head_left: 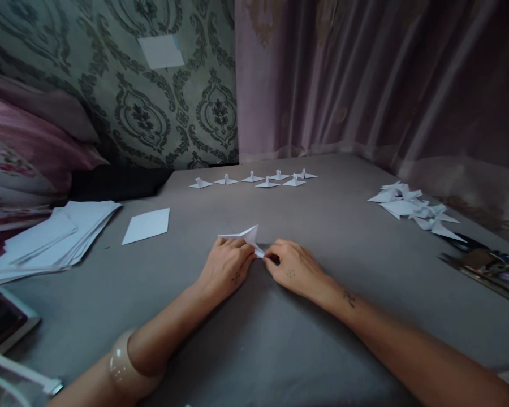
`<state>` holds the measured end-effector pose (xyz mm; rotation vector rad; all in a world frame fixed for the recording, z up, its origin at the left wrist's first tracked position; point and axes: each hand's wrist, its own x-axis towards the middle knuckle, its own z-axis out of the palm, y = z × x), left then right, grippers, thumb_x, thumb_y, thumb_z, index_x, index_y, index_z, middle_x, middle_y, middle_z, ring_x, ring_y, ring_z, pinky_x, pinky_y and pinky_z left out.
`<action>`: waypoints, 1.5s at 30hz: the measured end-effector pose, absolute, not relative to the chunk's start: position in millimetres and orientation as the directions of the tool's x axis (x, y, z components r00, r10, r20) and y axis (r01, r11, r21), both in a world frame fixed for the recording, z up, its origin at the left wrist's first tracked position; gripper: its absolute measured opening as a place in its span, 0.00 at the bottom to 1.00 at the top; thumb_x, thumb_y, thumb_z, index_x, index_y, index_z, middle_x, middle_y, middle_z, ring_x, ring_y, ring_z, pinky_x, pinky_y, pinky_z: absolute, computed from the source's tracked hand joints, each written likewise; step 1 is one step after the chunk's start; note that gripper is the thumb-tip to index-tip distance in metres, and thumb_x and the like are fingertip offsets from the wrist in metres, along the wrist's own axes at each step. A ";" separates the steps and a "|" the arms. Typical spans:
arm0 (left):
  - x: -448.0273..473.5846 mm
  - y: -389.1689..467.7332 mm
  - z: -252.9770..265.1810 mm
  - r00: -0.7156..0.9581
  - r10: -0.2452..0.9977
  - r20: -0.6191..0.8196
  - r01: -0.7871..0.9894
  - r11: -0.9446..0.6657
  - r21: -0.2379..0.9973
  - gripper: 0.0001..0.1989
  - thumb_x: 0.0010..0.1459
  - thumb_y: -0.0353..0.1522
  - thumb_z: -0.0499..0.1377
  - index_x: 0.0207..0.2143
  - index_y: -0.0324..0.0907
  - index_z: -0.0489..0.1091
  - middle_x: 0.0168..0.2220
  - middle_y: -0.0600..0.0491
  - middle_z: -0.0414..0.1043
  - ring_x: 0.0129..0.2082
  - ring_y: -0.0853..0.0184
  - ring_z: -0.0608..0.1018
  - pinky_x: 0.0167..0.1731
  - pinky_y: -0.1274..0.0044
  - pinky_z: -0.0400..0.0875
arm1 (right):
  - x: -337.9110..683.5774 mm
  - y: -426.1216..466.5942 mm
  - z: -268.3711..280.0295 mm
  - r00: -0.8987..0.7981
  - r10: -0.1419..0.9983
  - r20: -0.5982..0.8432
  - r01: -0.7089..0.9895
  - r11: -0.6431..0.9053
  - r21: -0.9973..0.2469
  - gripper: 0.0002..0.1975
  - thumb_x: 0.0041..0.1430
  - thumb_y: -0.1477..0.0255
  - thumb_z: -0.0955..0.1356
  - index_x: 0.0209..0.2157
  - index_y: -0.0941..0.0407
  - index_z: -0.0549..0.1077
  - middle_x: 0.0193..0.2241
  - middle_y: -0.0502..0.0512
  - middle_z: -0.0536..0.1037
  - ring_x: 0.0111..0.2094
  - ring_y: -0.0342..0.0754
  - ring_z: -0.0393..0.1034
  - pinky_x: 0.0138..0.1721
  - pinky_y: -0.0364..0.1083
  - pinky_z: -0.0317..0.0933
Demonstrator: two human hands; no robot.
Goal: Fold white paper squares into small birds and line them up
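A white folded paper (pixel 248 233) with pointed ends lies on the grey surface (pixel 237 350) in front of me. My left hand (pixel 229 263) is closed on it, fingers pressed over its near side and hiding part of it. With thumb and index finger pinched together, my right hand (pixel 292 263) grips the paper's lower right tip. Farther off stand several small folded paper pieces (pixel 251 177), each with flat points and a raised middle part. A square sheet of white paper (pixel 147 226) lies to the left of my hands.
Stacked loose white sheets (pixel 63 234) lie at the left, above a dark-screened device (pixel 4 319) and a white cable (pixel 25 373). A heap of folded paper (pixel 411 206) sits at the right, near scissors (pixel 479 271). Curtains (pixel 322 79) hang behind.
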<state>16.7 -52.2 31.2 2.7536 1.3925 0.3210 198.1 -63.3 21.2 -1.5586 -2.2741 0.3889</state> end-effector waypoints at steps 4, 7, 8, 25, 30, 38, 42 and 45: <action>21.1 -50.6 35.0 0.563 0.816 0.135 0.811 -0.576 0.103 0.14 0.64 0.32 0.47 0.34 0.41 0.71 0.33 0.49 0.74 0.38 0.62 0.75 0.39 0.70 0.59 | 197.3 -59.9 18.3 -0.271 0.957 0.100 0.830 0.285 -0.479 0.10 0.60 0.71 0.63 0.32 0.54 0.77 0.33 0.53 0.77 0.34 0.45 0.70 0.34 0.44 0.57; 22.5 -48.4 36.9 0.561 0.821 0.108 0.815 -0.571 0.103 0.14 0.64 0.32 0.46 0.35 0.41 0.71 0.34 0.50 0.74 0.38 0.62 0.75 0.39 0.70 0.59 | 196.8 -58.9 16.9 -0.238 0.968 0.081 0.814 0.244 -0.527 0.11 0.59 0.71 0.63 0.31 0.54 0.77 0.33 0.53 0.78 0.33 0.45 0.71 0.34 0.44 0.57; 22.7 -47.6 37.2 0.559 0.823 0.102 0.816 -0.568 0.107 0.14 0.64 0.32 0.46 0.35 0.41 0.71 0.34 0.50 0.74 0.38 0.62 0.75 0.39 0.70 0.58 | 196.7 -58.4 16.5 -0.227 0.971 0.080 0.809 0.233 -0.540 0.10 0.59 0.71 0.63 0.31 0.54 0.77 0.33 0.53 0.78 0.33 0.46 0.71 0.34 0.44 0.58; 19.1 -37.0 23.6 0.553 0.812 0.186 0.798 -0.581 0.160 0.10 0.62 0.34 0.53 0.32 0.43 0.72 0.33 0.54 0.76 0.37 0.63 0.76 0.40 0.69 0.55 | 200.6 -50.1 16.2 -0.155 0.988 0.026 0.760 0.136 -0.636 0.06 0.52 0.73 0.65 0.26 0.55 0.74 0.28 0.51 0.77 0.29 0.44 0.69 0.31 0.43 0.57; 18.3 -35.7 23.1 0.568 0.801 0.188 0.786 -0.596 0.165 0.10 0.63 0.34 0.53 0.31 0.43 0.71 0.32 0.55 0.75 0.36 0.64 0.76 0.40 0.69 0.54 | 218.1 -54.2 16.2 -0.187 0.980 0.072 0.713 0.186 -0.677 0.09 0.56 0.75 0.64 0.33 0.54 0.76 0.30 0.50 0.77 0.30 0.43 0.69 0.34 0.43 0.60; 18.3 -35.0 24.7 0.571 0.801 0.181 0.784 -0.598 0.169 0.10 0.63 0.34 0.53 0.30 0.43 0.71 0.30 0.55 0.74 0.35 0.65 0.75 0.39 0.70 0.55 | 214.7 -69.4 24.7 -0.373 0.919 0.127 0.776 0.384 -0.500 0.17 0.58 0.80 0.61 0.42 0.50 0.76 0.34 0.51 0.74 0.37 0.45 0.68 0.39 0.44 0.61; 18.5 -34.3 24.0 0.563 0.805 0.187 0.788 -0.591 0.171 0.11 0.63 0.34 0.53 0.30 0.43 0.71 0.30 0.54 0.74 0.35 0.64 0.75 0.38 0.70 0.55 | 213.0 -74.8 27.6 -0.459 0.882 0.110 0.806 0.465 -0.366 0.19 0.59 0.81 0.61 0.46 0.51 0.75 0.35 0.54 0.72 0.38 0.47 0.66 0.41 0.46 0.62; 18.3 -34.5 22.9 0.566 0.804 0.183 0.786 -0.593 0.176 0.11 0.63 0.34 0.53 0.30 0.43 0.71 0.30 0.55 0.74 0.35 0.64 0.75 0.38 0.70 0.54 | 212.2 -75.8 26.5 -0.486 0.865 0.125 0.806 0.499 -0.319 0.20 0.59 0.81 0.61 0.48 0.52 0.74 0.36 0.55 0.71 0.39 0.48 0.65 0.42 0.48 0.62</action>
